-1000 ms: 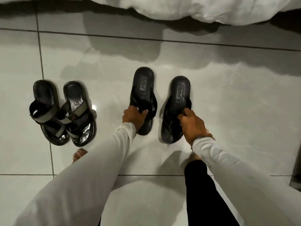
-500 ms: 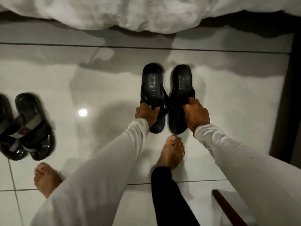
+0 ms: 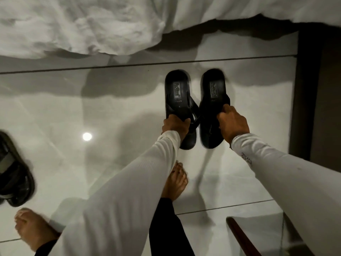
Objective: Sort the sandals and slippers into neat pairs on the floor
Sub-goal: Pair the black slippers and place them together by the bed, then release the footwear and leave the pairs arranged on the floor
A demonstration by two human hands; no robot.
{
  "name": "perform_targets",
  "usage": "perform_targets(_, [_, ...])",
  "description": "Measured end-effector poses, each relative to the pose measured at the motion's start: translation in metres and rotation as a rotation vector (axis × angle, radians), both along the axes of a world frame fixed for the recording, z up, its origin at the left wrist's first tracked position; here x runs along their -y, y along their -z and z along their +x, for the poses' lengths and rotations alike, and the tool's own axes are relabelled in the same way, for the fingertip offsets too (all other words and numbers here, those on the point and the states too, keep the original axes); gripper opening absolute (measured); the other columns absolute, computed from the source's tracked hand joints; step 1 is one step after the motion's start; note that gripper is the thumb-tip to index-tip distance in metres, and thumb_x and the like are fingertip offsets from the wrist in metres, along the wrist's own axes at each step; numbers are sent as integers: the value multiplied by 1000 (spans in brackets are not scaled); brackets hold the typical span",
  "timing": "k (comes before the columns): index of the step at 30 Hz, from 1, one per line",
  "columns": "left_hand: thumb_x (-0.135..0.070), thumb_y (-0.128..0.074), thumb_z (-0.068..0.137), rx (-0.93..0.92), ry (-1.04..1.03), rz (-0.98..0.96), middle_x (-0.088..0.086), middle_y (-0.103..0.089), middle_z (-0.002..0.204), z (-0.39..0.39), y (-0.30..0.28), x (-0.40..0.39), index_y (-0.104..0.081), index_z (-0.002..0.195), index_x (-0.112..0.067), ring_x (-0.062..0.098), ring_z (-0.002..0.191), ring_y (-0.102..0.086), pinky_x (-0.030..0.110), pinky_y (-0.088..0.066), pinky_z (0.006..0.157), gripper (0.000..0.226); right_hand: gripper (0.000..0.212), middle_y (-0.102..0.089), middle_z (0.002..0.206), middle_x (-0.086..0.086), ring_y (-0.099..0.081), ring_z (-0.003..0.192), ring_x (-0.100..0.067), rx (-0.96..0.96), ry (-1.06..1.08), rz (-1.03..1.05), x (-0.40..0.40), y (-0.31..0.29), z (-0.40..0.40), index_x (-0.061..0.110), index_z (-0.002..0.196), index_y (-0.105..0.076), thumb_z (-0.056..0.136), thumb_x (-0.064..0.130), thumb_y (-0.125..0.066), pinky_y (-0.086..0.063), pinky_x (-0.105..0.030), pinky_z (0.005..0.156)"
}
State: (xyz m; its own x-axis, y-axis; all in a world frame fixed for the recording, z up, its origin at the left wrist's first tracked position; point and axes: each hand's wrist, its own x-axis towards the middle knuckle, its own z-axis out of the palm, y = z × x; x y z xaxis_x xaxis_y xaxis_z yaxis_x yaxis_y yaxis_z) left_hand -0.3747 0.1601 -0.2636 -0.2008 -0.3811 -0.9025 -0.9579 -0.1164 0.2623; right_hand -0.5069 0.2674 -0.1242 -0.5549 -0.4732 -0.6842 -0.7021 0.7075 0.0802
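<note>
Two black flip-flops are held side by side over the glossy tiled floor, heels pointing away from me. My left hand (image 3: 176, 125) grips the left flip-flop (image 3: 177, 93) by its strap. My right hand (image 3: 233, 124) grips the right flip-flop (image 3: 214, 93) the same way. Their straps nearly touch in the middle. A black sandal with a grey strap (image 3: 13, 174) lies at the far left edge, partly cut off by the frame.
A white bedsheet (image 3: 92, 24) hangs down along the top. A dark wooden frame (image 3: 304, 89) stands at the right. A dark wooden piece (image 3: 241, 237) is at the bottom right. My bare feet (image 3: 176, 182) stand on the tiles.
Both hands have carried the flip-flops to the right, away from the strapped sandals, and brought them closer together. My view has swung right, so the strapped sandals slid to the left edge.
</note>
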Motion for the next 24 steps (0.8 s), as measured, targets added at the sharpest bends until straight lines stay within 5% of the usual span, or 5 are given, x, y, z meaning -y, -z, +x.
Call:
perform_targets(7, [-71,-58,80,-29,97,20,14,-70,119,17,-128,25,-65,117,-11,39,107,-67,46,-54,98,72,49,-49,122,-22,-54,100,-44,-86,-40,-1,9,-24,22,5,120,-53,74,1,-71,-47,-46,76])
perform_targets(11, [-66,-48,92,-111,553,-417,18,-55,142,98,-159,59,-53,136,-10,38,131,-50,50,-41,101,71,63,-51,126,-26,-53,110,-45,-176,-106,-96,37,-38,73,6,130,-46,71,3,-69,-47,-52,91])
perform_targets(15, [-67,-45,90,-206,792,-635,22,-24,166,208,-161,117,-30,157,-18,39,151,-29,60,-30,116,84,90,-38,148,-29,-37,137,-44,-107,-163,-116,86,-45,143,6,148,-33,72,28,-76,-31,-56,112])
perform_targets(19, [-70,-44,90,-128,846,-651,19,-11,169,307,-178,182,-14,161,-23,36,155,-19,61,-23,120,91,98,-19,160,-23,-18,148,-38,-32,-222,-127,148,-48,222,13,155,-12,81,50,-65,-16,-53,119])
perform_targets(24, [-71,-45,88,-29,801,-682,17,-7,170,413,-192,251,-9,162,-25,35,156,-14,61,-19,122,94,98,-19,160,-23,-18,148,-39,6,-307,-200,224,-47,317,14,155,-14,81,55,-63,-16,-54,118])
